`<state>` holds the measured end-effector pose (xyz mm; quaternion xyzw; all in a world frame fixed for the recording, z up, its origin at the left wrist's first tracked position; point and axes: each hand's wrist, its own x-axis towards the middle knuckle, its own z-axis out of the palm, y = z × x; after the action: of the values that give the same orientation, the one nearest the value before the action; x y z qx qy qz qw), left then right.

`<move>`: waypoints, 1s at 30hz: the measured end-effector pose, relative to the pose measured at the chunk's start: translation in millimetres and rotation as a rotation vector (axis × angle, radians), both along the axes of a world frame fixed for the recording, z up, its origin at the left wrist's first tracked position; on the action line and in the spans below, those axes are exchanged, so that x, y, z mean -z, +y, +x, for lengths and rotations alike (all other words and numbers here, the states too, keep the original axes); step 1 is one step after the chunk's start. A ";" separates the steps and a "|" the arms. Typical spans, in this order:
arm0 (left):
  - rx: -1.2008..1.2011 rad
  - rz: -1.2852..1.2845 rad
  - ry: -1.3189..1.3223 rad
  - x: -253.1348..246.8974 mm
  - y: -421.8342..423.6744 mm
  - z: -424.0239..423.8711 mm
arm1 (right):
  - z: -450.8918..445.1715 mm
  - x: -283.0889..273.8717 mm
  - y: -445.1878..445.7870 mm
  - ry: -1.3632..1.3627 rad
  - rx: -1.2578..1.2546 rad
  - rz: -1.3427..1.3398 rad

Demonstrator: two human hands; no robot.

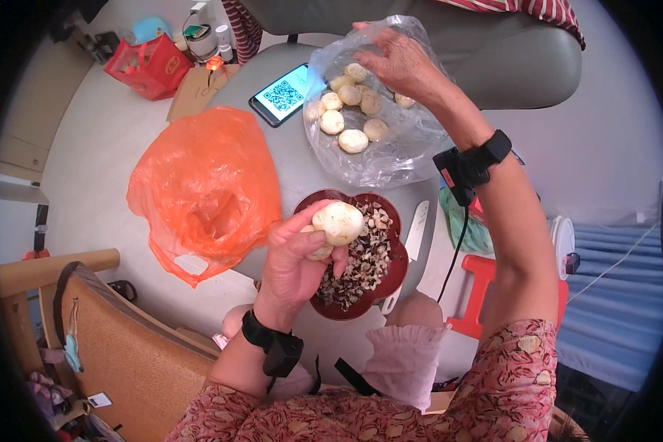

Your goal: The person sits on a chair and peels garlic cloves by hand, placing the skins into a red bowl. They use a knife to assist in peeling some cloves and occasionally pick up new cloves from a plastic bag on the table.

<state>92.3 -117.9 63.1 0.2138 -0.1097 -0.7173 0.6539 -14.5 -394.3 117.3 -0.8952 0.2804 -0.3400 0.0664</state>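
My left hand point(293, 259) holds peeled water chestnuts, a large pale one point(338, 222) on top and at least one more under the thumb. It is above the left side of a dark red, scalloped bowl point(400, 265), which is filled with dark and pale peel scraps point(364, 259). At the far side of a clear plastic bag point(403, 160), my right hand point(400, 61) touches the film, its thumb apart from the fingers; whether it pinches the plastic cannot be made out. Several peeled water chestnuts point(353, 141) lie in this bag.
A knife point(417, 229) with a white blade lies right of the bowl. On the grey seat point(293, 166) are a crumpled orange plastic bag point(210, 182) and a lit phone point(280, 95) showing a printed code. A red stool point(475, 298) stands right; a wicker chair point(132, 348) is at left.
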 end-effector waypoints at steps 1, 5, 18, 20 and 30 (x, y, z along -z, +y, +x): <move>-0.006 0.000 0.001 0.7 0.2 1.2 | 0.6 -3.5 3.4 0.119 0.050 0.073; -0.014 0.001 0.013 1.6 1.1 1.7 | -8.9 -5.6 4.5 0.343 0.224 0.393; -0.004 0.011 0.024 -0.4 0.8 1.3 | -15.1 57.9 -13.6 0.599 0.199 0.001; -0.007 0.030 0.019 0.6 3.0 2.8 | -23.5 51.7 -30.3 0.624 0.140 -0.020; 0.014 0.020 0.054 -3.4 1.7 3.7 | -21.2 55.2 -22.0 0.406 -0.084 0.318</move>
<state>96.0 -116.2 66.5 0.2003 -0.0865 -0.7286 0.6493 -35.8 -416.3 62.1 -0.9342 0.3007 -0.1022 0.1626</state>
